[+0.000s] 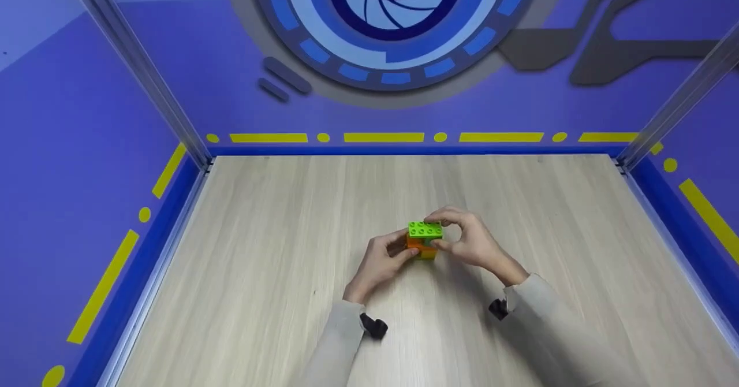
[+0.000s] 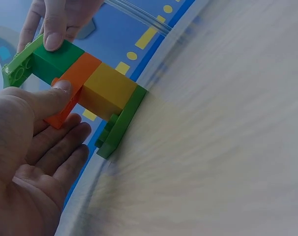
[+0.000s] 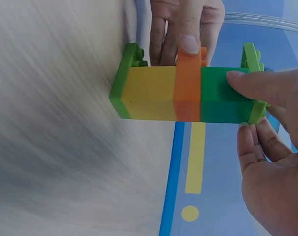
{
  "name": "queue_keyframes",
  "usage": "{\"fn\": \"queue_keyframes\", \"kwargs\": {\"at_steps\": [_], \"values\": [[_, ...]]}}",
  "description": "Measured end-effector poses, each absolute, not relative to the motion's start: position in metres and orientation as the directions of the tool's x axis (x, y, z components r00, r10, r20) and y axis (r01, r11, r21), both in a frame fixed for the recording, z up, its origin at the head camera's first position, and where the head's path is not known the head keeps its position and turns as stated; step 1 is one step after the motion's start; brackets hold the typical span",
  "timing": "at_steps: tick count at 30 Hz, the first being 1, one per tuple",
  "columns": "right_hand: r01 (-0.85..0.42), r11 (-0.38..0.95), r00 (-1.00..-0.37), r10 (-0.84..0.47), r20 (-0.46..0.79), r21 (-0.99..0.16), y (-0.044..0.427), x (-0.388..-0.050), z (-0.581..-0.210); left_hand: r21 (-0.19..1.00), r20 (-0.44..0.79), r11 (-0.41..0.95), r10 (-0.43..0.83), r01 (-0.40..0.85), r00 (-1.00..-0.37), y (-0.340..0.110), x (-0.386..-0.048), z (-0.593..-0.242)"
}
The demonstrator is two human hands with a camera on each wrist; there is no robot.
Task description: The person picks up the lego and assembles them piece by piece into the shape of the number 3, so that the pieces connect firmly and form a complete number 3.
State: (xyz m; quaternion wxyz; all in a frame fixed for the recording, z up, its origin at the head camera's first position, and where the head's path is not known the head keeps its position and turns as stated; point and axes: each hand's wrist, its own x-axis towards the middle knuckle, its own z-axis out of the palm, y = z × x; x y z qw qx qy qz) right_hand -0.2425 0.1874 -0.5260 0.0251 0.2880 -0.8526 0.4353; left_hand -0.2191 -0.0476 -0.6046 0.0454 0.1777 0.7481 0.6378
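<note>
A stack of toy building bricks stands at the middle of the table, held by both hands. On top is a light green plate (image 1: 424,229) with round studs. Below it come a dark green brick (image 3: 220,98), an orange brick (image 3: 188,93), a yellow brick (image 3: 151,93) and a green plate (image 2: 120,123) at the bottom, against the tabletop. My left hand (image 1: 381,260) pinches the orange brick, thumb on its near side. From the other side my right hand (image 1: 473,239) grips the upper end, its thumb on the dark green brick and fingers at the light green plate.
The pale wooden table (image 1: 277,219) runs back to a blue printed wall (image 1: 392,121) with yellow dashes. Metal posts (image 1: 144,75) rise at the back corners. A black wrist strap piece (image 1: 375,326) shows beside the left sleeve.
</note>
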Motion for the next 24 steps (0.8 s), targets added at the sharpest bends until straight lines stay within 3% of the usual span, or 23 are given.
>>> {"fn": "queue_keyframes", "kwargs": {"at_steps": [7, 24], "values": [[-0.485, 0.406, -0.850, -0.428, 0.307, -0.775, 0.189, -0.239, -0.540, 0.970, 0.143, 0.142, 0.326, 0.198, -0.934, -0.049, -0.218, -0.603], [-0.267, 0.213, -0.935, -0.294, 0.199, -0.940, 0.192, -0.227, -0.584, 0.975, 0.094, 0.165, 0.307, 0.151, -0.947, -0.047, -0.217, -0.601]]}}
